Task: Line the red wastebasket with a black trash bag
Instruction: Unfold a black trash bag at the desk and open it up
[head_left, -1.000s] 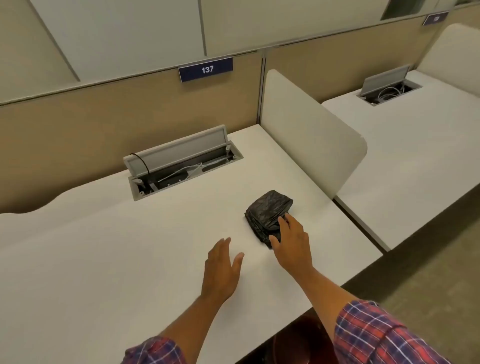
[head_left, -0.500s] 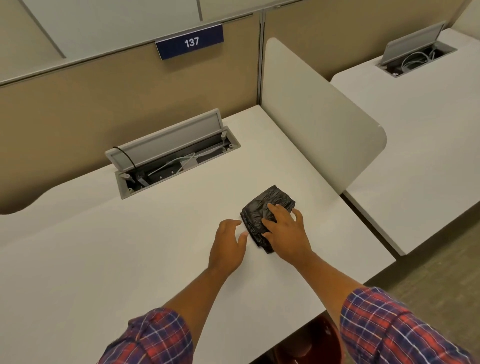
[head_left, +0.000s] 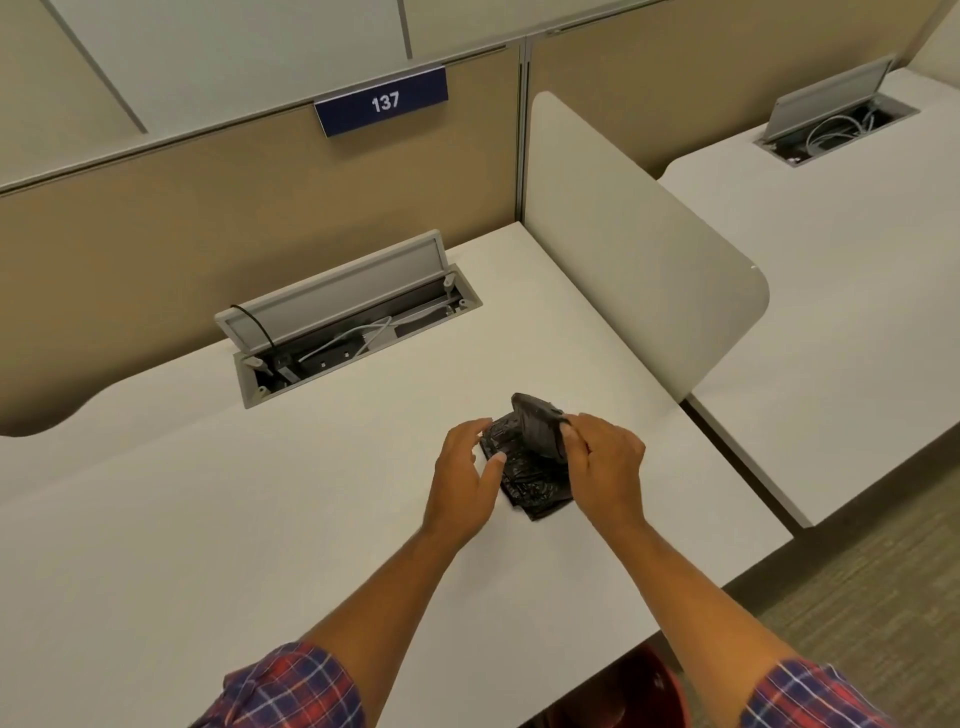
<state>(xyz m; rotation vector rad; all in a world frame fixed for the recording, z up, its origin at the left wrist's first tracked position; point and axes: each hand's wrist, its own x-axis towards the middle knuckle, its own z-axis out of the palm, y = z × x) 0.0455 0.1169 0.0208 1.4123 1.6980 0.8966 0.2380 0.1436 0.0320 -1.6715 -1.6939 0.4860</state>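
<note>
step: peel top black trash bag (head_left: 537, 425) off stack | my right hand (head_left: 605, 462) pinches its fold, lift slow | my left hand (head_left: 464, 470) open, pressing stack by the bag

head-worn view, looking down, desk (head_left: 208, 519) close

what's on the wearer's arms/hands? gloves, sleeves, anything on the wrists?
Both hands are bare: left hand, right hand. No gloves, rings, watch or bands visible. Forearms are uncovered. Each arm has a plaid sleeve in red, blue and white, pushed up near the elbow: left sleeve, right sleeve.
</note>
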